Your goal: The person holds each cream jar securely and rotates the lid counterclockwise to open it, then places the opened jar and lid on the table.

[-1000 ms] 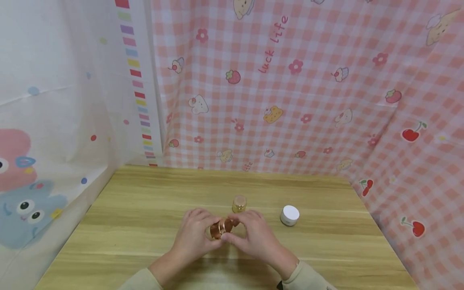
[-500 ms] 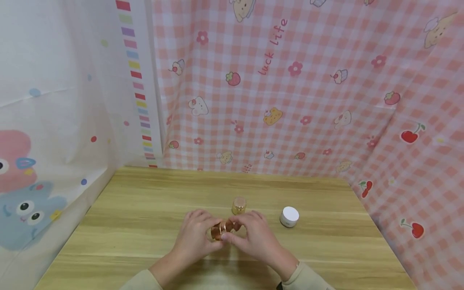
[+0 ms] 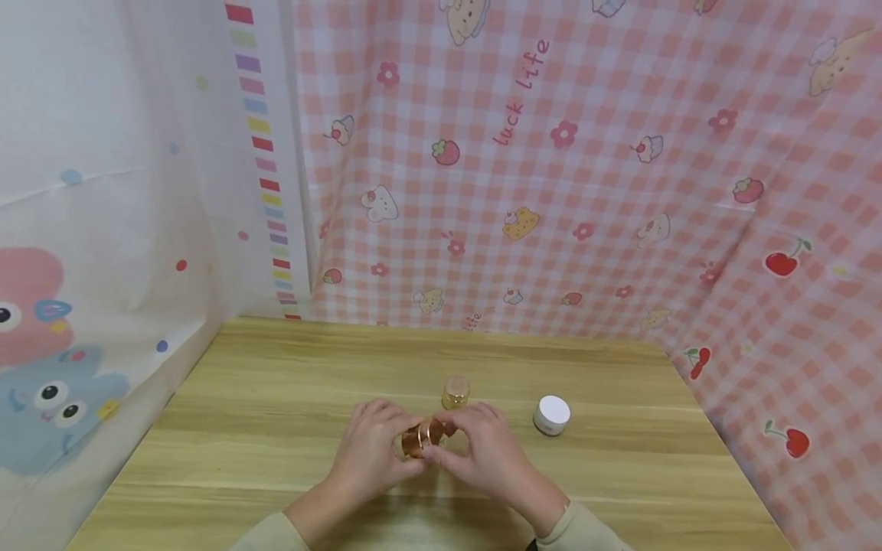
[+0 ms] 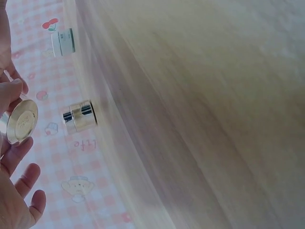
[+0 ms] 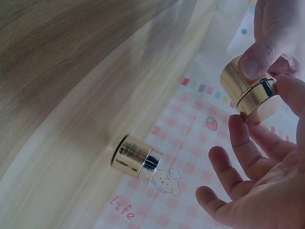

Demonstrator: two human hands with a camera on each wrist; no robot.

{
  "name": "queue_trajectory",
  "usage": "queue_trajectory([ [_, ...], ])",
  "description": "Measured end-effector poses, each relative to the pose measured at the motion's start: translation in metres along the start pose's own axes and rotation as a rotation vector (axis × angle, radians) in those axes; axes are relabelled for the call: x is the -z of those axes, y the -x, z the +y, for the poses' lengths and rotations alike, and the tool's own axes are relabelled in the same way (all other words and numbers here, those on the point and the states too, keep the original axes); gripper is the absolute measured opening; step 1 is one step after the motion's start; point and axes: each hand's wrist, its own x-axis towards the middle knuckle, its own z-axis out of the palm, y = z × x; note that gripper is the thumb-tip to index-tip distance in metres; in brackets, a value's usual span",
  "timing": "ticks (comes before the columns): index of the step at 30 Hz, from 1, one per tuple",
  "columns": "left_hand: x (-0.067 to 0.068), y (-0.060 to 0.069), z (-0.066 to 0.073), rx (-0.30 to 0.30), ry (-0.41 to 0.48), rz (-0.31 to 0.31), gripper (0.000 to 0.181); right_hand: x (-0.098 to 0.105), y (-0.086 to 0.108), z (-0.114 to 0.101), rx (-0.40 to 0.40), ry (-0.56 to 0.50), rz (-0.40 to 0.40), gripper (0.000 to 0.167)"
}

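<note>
Between my two hands a shiny gold cosmetic jar point(image 3: 416, 441) is held tilted above the table. My left hand point(image 3: 372, 444) grips the body of the jar from the left; its flat round base point(image 4: 23, 123) shows in the left wrist view. From the right, my right hand point(image 3: 485, 451) pinches the shinier lid end point(image 5: 257, 95) with thumb and fingertips, other fingers spread. Whether the lid is loose cannot be told. Behind the hands, a second gold jar point(image 3: 455, 392) stands upright on the table, seen also in the right wrist view as a gold jar point(image 5: 133, 155).
A small white jar point(image 3: 552, 415) stands to the right, beyond my right hand. The wood-grain table point(image 3: 276, 383) is bordered at the back by a pink checked cloth point(image 3: 413, 229) and at the left by a white printed cloth point(image 3: 138, 229).
Both hands keep their hold on the gold jar, with at most slight shifts of the right fingers. The whole head view has drifted slightly; the standing jars stay in place.
</note>
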Motion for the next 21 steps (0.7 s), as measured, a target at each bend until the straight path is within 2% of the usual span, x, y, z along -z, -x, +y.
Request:
queue_trajectory([
  [8, -0.0013, 0.0016, -0.0030, 0.010, -0.009, -0.010, 0.051, -0.0001, 0.0000, -0.0005, -0.011, -0.014, -0.027, 0.049],
  [12, -0.0019, 0.0009, -0.0032, 0.003, -0.003, -0.004, 0.050, -0.0001, 0.0000, -0.0004, -0.012, -0.014, -0.016, 0.051],
  [21, -0.0019, 0.0013, -0.0028, -0.006, 0.000, 0.008, 0.048, -0.0010, -0.0014, -0.0007, -0.008, -0.001, 0.009, 0.036],
])
